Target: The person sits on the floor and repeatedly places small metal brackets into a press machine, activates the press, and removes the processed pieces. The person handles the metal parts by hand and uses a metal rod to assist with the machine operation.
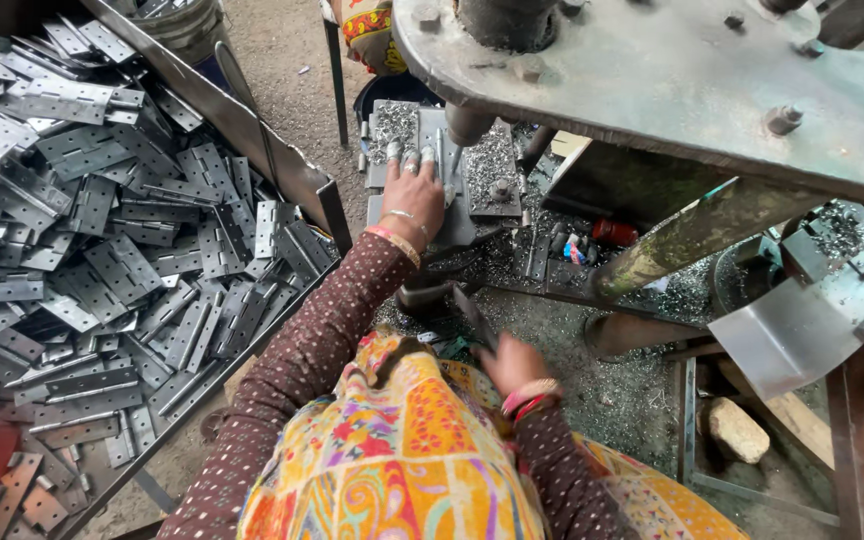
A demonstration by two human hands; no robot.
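Worker at a punch press, seen from above. The left hand [414,200] lies flat, fingers spread and taped at the tips, pressing a steel hinge leaf [449,190] onto the press bed [487,165], directly beneath the ram [469,124] at 12 o'clock. The right hand [514,365] is low by the lap, at 5 o'clock of the left, and appears closed around a dark flat piece [474,318]; whether this is a lever or another leaf cannot be told.

Risk, as judged from this position: the fingertips sit just beside the ram, so a stroke delivered while they rest there would likely catch them. A leaf seated askew on the bed would probably be punched off its mark. Loose swarf [395,125] on the bed, at 11 o'clock of the hand, could lift the leaf or cut skin.

Surroundings: a large tray [327,200] heaped with grey hinge leaves [102,240] fills the 9 o'clock side, its edge close against the left forearm. The heavy machine table [672,80] overhangs at 1 o'clock and hides the upper press. A slanted post [692,235] and a bent steel chute [787,335] stand at 3 o'clock; a stone [737,430] lies on the floor at 4 o'clock.
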